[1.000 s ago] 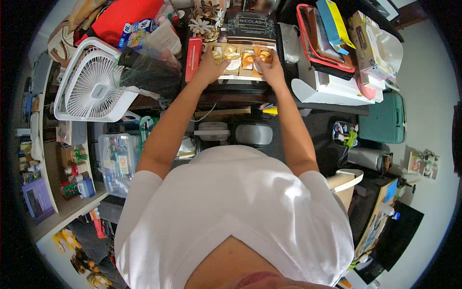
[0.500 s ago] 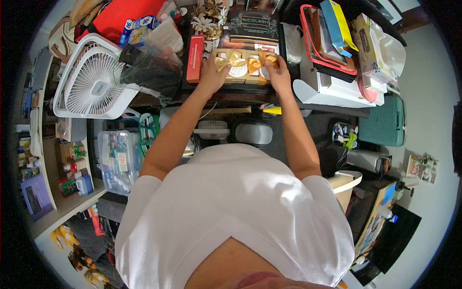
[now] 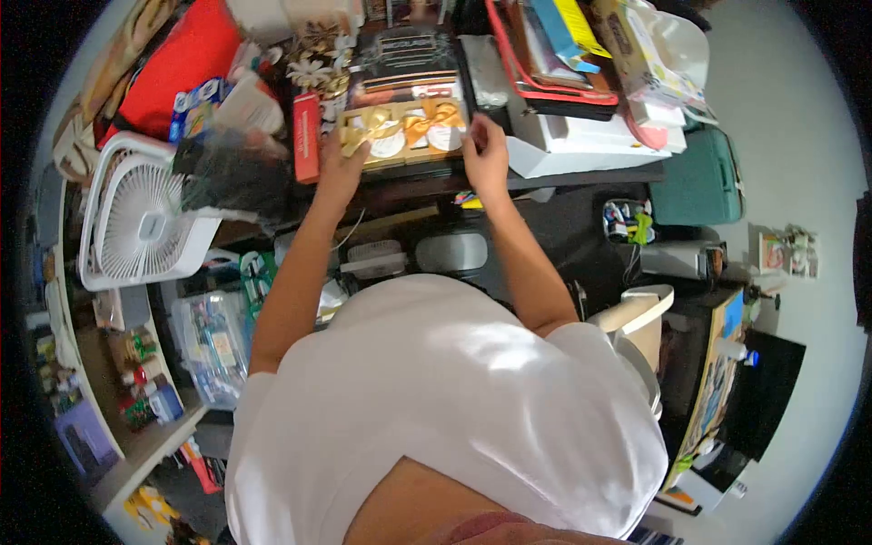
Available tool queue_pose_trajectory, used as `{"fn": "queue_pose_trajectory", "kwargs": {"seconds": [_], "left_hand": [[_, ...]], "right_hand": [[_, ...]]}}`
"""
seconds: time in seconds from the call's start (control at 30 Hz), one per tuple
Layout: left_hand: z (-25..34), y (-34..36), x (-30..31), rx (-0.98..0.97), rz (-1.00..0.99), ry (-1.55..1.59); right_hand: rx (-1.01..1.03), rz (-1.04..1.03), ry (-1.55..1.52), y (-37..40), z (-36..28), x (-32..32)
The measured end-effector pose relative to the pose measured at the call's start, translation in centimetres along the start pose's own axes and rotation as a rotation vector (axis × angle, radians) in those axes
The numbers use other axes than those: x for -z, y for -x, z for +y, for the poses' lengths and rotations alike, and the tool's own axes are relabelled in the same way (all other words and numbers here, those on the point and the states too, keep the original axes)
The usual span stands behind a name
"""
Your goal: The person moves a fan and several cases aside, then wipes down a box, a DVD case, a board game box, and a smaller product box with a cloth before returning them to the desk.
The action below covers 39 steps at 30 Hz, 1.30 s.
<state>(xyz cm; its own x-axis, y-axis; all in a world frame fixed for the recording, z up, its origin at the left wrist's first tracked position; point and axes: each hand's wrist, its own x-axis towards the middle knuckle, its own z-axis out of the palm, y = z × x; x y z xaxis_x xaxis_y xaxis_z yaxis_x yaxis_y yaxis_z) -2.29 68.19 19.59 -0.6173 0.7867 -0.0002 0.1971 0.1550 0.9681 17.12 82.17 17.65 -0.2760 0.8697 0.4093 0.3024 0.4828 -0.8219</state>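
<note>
Observed: a flat rectangular gold gift box topped with a gold and an orange ribbon bow lies on the near edge of a dark, crowded surface, directly between the two hands. Its long axis runs crosswise to the person, from one hand to the other, so each hand meets a short end. The left hand is closed on the left end, thumb lying over the lid beside the gold bow, and the box extends to its right. The right hand has curled fingers pressed against the right end, and the box lies to its left. Its thumb is hidden, so a firm grip there cannot be confirmed. Neither hand is nearer, as both are in contact. A slim red rectangular carton stands just outside the left hand, close to the box's left end. A black printed booklet lies just beyond the box, away from both hands. A white cardboard box sits near the outer side of the right hand. A white square fan stands well off to the left.
</note>
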Motion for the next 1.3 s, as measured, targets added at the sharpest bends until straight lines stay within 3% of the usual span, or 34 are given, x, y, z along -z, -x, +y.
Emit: {"fn": "queue_pose_trajectory", "kwargs": {"seconds": [0.13, 0.2, 0.3, 0.4, 0.47, 0.53, 0.63, 0.73, 0.87, 0.9, 1.07, 1.2, 1.27, 1.3], "left_hand": [[0.8, 2.0, 1.5, 0.085, -0.017, 0.109], [0.7, 2.6, 2.5, 0.132, -0.050, 0.145], [0.3, 1.7, 2.4, 0.169, -0.105, 0.073], [1.4, 1.0, 1.2, 0.241, -0.072, 0.118], [0.4, 0.4, 1.0, 0.242, -0.077, 0.114], [1.6, 0.5, 0.6, 0.281, -0.047, 0.111], [1.0, 0.1, 0.4, 0.265, -0.017, 0.061], [-2.3, -1.3, 0.5, 0.308, 0.003, 0.059], [-1.8, -1.6, 0.6, 0.272, -0.073, 0.087], [-1.3, -1.4, 0.6, 0.249, -0.068, 0.104], [-0.4, -1.0, -0.4, 0.169, -0.013, 0.094], [-2.7, -1.2, -0.7, 0.139, 0.005, -0.151], [-2.6, -0.1, 0.0, 0.059, 0.031, -0.062], [-1.4, 0.9, 0.5, 0.038, 0.030, -0.031]], "right_hand": [[-0.343, 0.016, -0.456, 2.3, 0.8, 4.0], [-0.423, 0.016, -0.298, 2.9, 1.4, 5.6], [-0.373, -0.010, -0.276, 2.9, 2.0, 5.4], [-0.018, 0.008, -0.069, 1.5, 1.3, 2.9], [-0.164, -0.148, -0.138, 1.1, 0.4, 1.4], [-0.021, -0.197, 0.128, 0.7, 0.3, -0.2], [-0.048, -0.175, 0.138, 0.6, -1.2, -1.3], [-0.222, -0.134, -0.102, 0.5, 1.4, -2.4], [-0.209, -0.146, -0.025, 0.4, 1.8, -2.2], [-0.300, -0.176, -0.130, 0.3, 1.4, -1.9], [-0.173, -0.155, 0.039, 0.2, 0.7, -1.2], [-0.224, -0.243, -0.178, 0.3, -0.7, -0.5], [-0.257, -0.253, -0.186, 0.5, 1.3, -0.4], [-0.212, -0.132, -0.266, 1.0, 1.5, -0.8]]}}
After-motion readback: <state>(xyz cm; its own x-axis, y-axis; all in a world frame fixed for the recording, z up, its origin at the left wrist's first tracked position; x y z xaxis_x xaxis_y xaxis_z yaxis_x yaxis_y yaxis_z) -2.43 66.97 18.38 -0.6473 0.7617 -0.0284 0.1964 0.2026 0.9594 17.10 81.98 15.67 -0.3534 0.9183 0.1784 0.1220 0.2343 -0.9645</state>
